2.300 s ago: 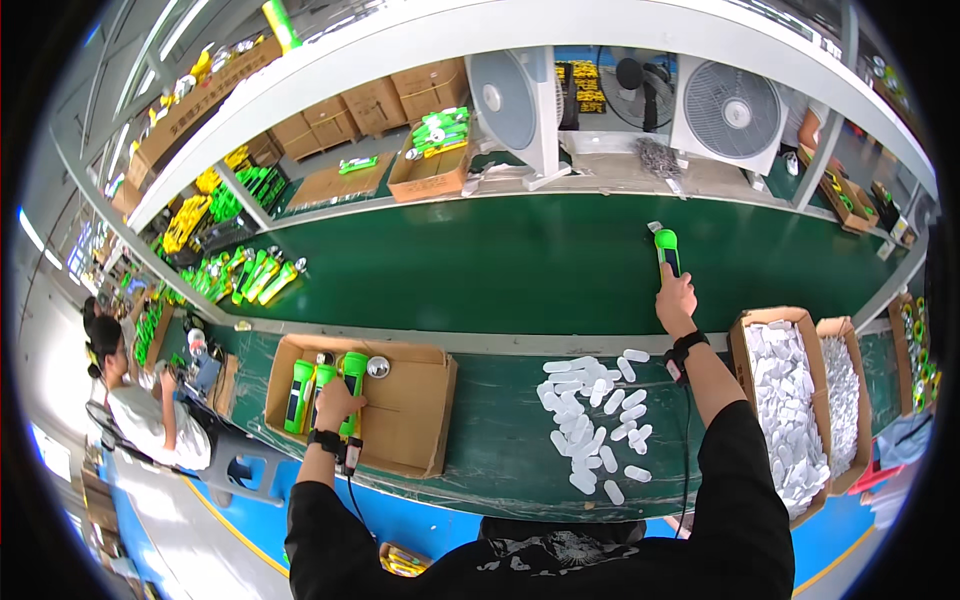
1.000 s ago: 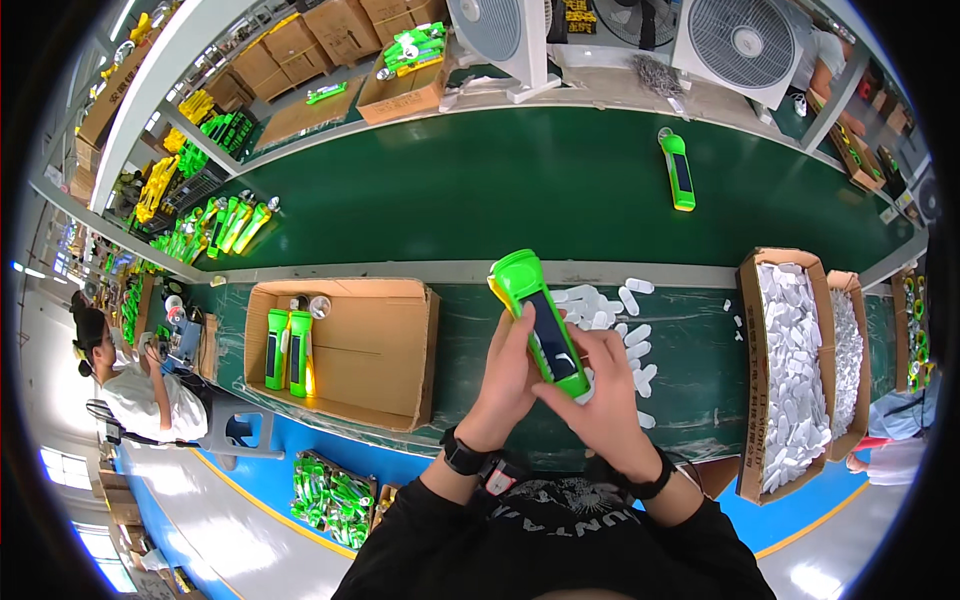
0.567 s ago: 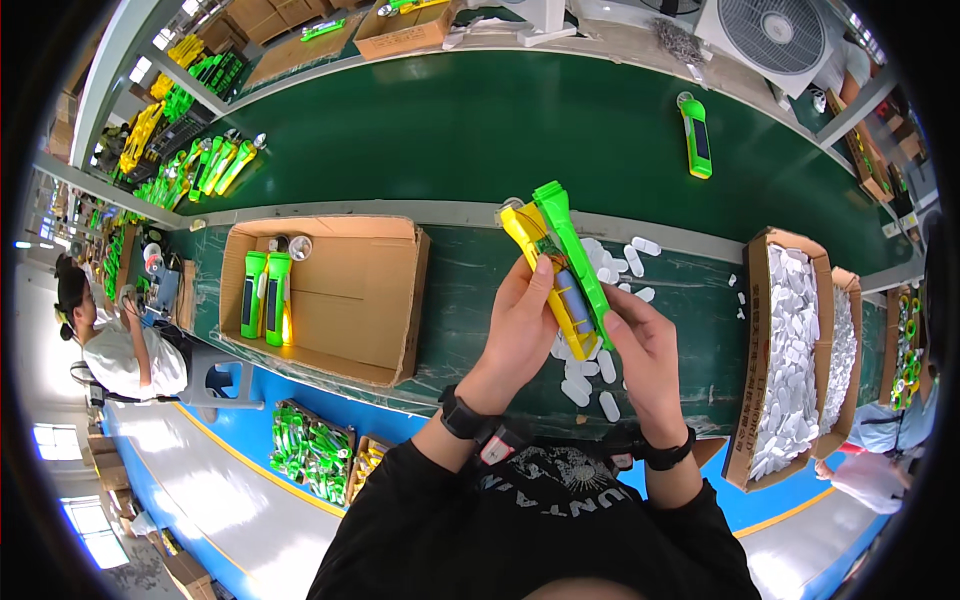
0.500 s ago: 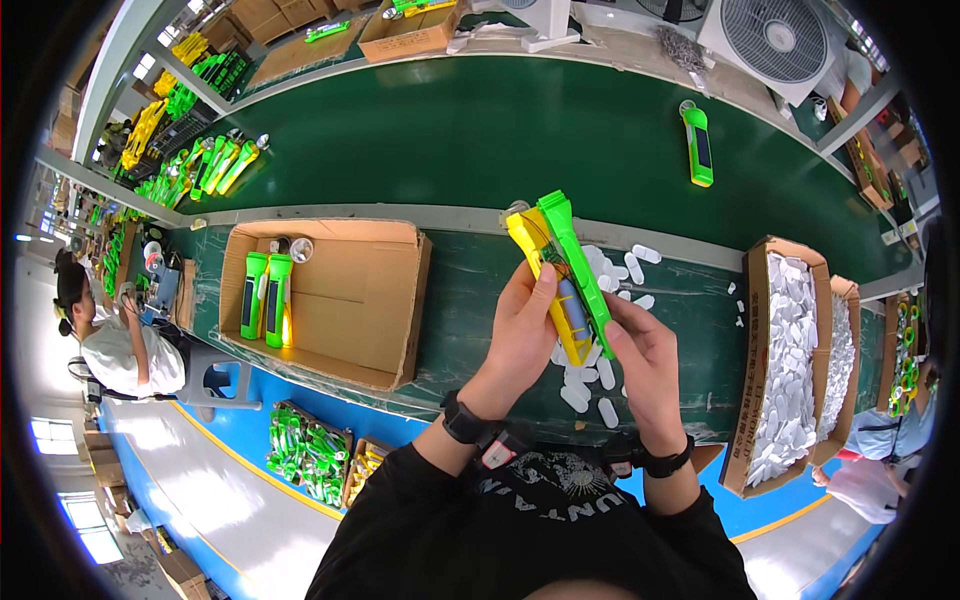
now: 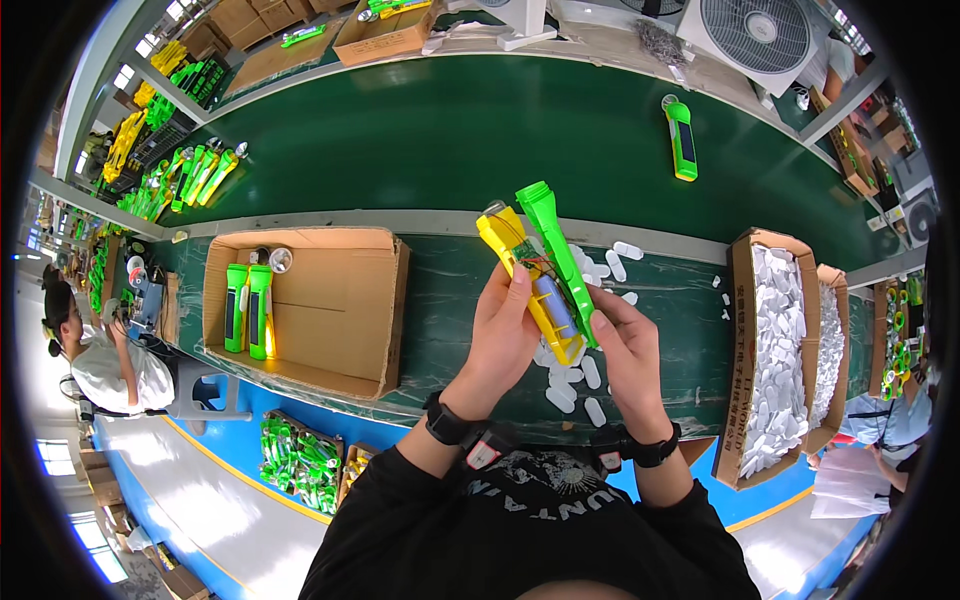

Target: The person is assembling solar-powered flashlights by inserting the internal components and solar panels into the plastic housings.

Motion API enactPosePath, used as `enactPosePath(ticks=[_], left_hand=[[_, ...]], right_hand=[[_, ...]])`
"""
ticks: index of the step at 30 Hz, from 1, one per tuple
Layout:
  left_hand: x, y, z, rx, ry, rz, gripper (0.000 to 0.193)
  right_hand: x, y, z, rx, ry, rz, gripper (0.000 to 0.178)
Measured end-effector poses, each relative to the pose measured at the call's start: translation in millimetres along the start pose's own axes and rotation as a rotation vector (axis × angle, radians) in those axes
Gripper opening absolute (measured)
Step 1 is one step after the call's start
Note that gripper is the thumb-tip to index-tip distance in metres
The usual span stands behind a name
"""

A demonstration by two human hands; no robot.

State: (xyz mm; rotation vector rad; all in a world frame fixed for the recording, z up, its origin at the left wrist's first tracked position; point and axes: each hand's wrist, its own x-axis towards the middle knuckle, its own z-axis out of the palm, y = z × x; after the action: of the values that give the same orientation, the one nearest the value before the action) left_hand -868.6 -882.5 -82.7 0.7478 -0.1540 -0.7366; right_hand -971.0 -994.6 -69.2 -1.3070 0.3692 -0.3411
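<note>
Above the bench I hold the two long halves of a flashlight casing. My left hand (image 5: 503, 325) is closed around the yellow half (image 5: 503, 234), which carries a blue-grey battery (image 5: 553, 304) and thin wires. Fingers and thumb of my right hand (image 5: 633, 358) grip the lower part of the green half (image 5: 551, 232). The halves lie side by side, apart at the head end and close together at the lower end. Several white oval pieces (image 5: 592, 373) are scattered on the bench under and beside my hands.
To the left, a cardboard box (image 5: 335, 255) holds two green flashlights (image 5: 259, 312). On the right stands a box of white pieces (image 5: 775, 365). Beyond the bench runs a green conveyor belt (image 5: 430, 130) with one flashlight (image 5: 681, 140) and a group at left. A person (image 5: 120, 365) sits at far left.
The scene has shifted slightly left in the picture. Head ends of the yellow and green halves look a little farther apart; both hands keep their grip.
</note>
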Motion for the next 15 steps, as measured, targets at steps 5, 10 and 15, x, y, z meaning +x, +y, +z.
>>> enactPosePath(ticks=[5,10,15], left_hand=[[0.9,0.3,2.3,0.025,-0.023,0.043,0.045],[-2.1,1.1,1.8,0.015,-0.037,0.084,0.045],[-6.6,-7.4,-1.9,0.085,-0.005,0.082,0.045]], right_hand=[[-0.8,-6.2,-2.5,-0.023,-0.020,0.045,0.035],[-5.1,-2.3,0.0,-0.049,-0.030,0.036,0.033],[-11.5,-2.0,1.9,-0.268,-0.073,0.009,0.032]])
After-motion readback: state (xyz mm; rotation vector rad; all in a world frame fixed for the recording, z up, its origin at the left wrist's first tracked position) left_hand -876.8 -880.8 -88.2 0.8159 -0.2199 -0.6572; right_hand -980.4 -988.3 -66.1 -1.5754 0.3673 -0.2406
